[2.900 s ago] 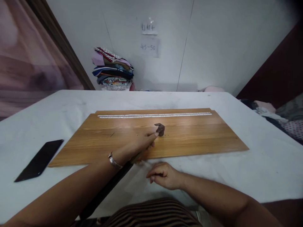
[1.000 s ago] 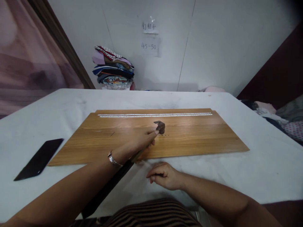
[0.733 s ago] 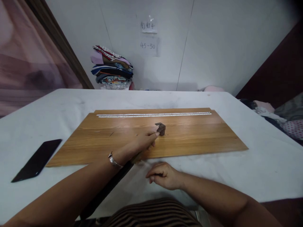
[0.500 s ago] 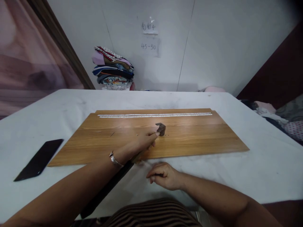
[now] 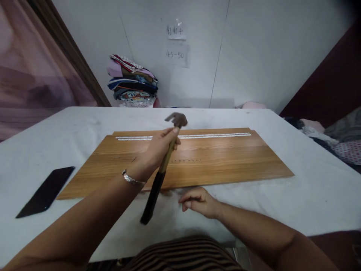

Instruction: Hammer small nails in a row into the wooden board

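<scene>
My left hand (image 5: 160,146) is closed round a claw hammer (image 5: 153,192), gripping the wooden handle just below the metal head. The hammer is raised over the board, head up and away from me, its black grip hanging down toward me. Below it lies a wood-grain board (image 5: 237,160) with a row of several small nail heads or holes across its middle. My right hand (image 5: 201,202) rests on the white cloth just before the board's front edge, fingers curled together; whatever they may hold is hidden.
Two strips with printed marks (image 5: 214,136) run along the board's far side. A thin nail-like piece (image 5: 133,159) lies on the board's left part. At the left is a dark flat tablet or phone (image 5: 46,192). Folded clothes (image 5: 134,79) are stacked beyond the white table (image 5: 316,199).
My left hand has lifted the hammer up and leftward off the board, its handle swinging steeper. The row of small marks is now uncovered. My right hand has shifted slightly forward.
</scene>
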`<state>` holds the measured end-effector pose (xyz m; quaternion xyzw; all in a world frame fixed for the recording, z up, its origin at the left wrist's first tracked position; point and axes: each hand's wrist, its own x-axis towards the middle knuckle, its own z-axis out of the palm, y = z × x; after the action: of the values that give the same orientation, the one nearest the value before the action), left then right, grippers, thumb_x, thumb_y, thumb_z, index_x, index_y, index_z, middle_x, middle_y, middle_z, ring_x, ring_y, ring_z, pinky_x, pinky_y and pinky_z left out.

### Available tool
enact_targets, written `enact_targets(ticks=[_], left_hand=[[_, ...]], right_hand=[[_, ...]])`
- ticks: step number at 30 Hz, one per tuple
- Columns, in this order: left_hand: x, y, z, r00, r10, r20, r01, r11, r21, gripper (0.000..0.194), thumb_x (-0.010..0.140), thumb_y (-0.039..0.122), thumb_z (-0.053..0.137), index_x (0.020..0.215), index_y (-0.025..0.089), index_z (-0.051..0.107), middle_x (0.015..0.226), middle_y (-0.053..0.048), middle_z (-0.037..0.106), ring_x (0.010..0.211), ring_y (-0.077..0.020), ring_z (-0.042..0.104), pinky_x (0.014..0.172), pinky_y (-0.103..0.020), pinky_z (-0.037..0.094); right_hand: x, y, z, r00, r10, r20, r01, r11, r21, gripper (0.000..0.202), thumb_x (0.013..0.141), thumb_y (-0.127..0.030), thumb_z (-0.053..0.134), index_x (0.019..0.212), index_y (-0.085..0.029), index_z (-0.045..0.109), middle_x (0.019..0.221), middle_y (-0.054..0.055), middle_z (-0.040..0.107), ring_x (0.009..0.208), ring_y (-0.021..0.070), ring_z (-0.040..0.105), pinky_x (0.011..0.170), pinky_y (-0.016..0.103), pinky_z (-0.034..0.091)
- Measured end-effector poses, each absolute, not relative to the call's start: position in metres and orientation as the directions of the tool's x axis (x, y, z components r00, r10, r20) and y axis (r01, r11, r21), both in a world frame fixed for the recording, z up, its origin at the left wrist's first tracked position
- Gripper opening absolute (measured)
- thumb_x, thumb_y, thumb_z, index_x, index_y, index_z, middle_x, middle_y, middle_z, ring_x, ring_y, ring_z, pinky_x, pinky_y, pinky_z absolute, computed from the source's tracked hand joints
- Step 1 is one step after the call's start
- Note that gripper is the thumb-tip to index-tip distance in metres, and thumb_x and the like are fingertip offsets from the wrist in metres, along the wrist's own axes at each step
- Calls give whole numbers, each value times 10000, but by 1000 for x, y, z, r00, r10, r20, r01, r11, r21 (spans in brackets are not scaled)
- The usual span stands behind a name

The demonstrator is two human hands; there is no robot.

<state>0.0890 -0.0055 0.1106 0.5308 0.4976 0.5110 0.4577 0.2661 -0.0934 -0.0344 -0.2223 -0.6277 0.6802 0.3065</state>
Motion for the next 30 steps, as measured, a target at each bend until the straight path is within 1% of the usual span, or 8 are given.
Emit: enact_targets(ticks=[4, 8, 13, 19, 22, 25, 28, 30], left_hand=[[98, 5, 132, -141, 978, 154, -275, -188, 943, 363, 756, 488, 624, 885, 153, 576, 586, 36, 516, 478, -65, 455, 493, -192, 376], [109, -1, 131, -88, 992, 87, -417, -117, 902, 317, 766, 457, 632, 827, 164, 528, 571, 51, 470, 470, -60, 437, 486, -189, 376], [129, -16, 112, -5, 1000, 13, -463, -14, 886, 286, 809, 438, 579, 787, 161, 510, 612, 40, 469, 525, -65, 469, 524, -181, 406], [156, -24, 99, 66, 996, -67, -245, 82, 966, 306, 858, 479, 458, 812, 180, 500, 812, -31, 599, 595, -105, 561, 562, -235, 469], [157, -34, 99, 250, 968, -17, -36, 27, 999, 230, 831, 393, 541, 866, 168, 509, 829, -46, 617, 621, -122, 575, 585, -253, 479], [146, -49, 88, 401, 914, 66, 37, -88, 995, 236, 854, 373, 505, 890, 145, 555, 880, -74, 639, 757, -149, 599, 677, -259, 486], [124, -65, 64, 495, 867, -57, 166, -30, 986, 301, 859, 413, 468, 970, 153, 569, 867, -50, 650, 640, -126, 576, 589, -249, 461], [107, -75, 48, 524, 840, -140, 316, -39, 948, 316, 865, 424, 436, 866, 145, 586, 753, -24, 637, 559, -113, 541, 537, -236, 423]], right_hand=[[268, -80, -33, -652, 746, 133, -333, -124, -935, 426, 767, -420, 672, 1109, -170, 623, 897, 64, 667, 769, 139, 611, 672, 288, 490], [268, -71, -24, -586, 789, 188, -428, -104, -898, 607, 718, -450, 712, 1244, -229, 507, 1120, 103, 603, 953, 190, 588, 671, 293, 502], [263, -77, 3, -631, 760, 154, -401, -149, -904, 633, 753, -419, 692, 1282, -200, 422, 893, 43, 665, 809, 160, 644, 737, 337, 514], [270, -62, 42, -473, 880, 46, -345, -137, -929, 323, 758, -419, 659, 908, -174, 513, 705, -16, 607, 445, 81, 563, 355, 178, 447], [281, -61, 55, -376, 926, 46, -295, -73, -953, 302, 763, -407, 652, 885, -197, 473, 618, -59, 554, 362, 57, 482, 319, 172, 428], [290, -73, 67, -319, 948, -11, -232, -89, -969, 288, 771, -403, 641, 878, -212, 454, 541, -103, 475, 280, 36, 375, 251, 152, 339], [294, -85, 72, -276, 947, -163, -142, -208, -968, 323, 759, -440, 635, 908, -206, 469, 513, -110, 451, 261, 31, 335, 230, 143, 272], [293, -88, 69, -240, 941, -240, -117, -274, -955, 353, 733, -454, 649, 905, -206, 467, 487, -115, 440, 261, 35, 332, 235, 145, 254]])
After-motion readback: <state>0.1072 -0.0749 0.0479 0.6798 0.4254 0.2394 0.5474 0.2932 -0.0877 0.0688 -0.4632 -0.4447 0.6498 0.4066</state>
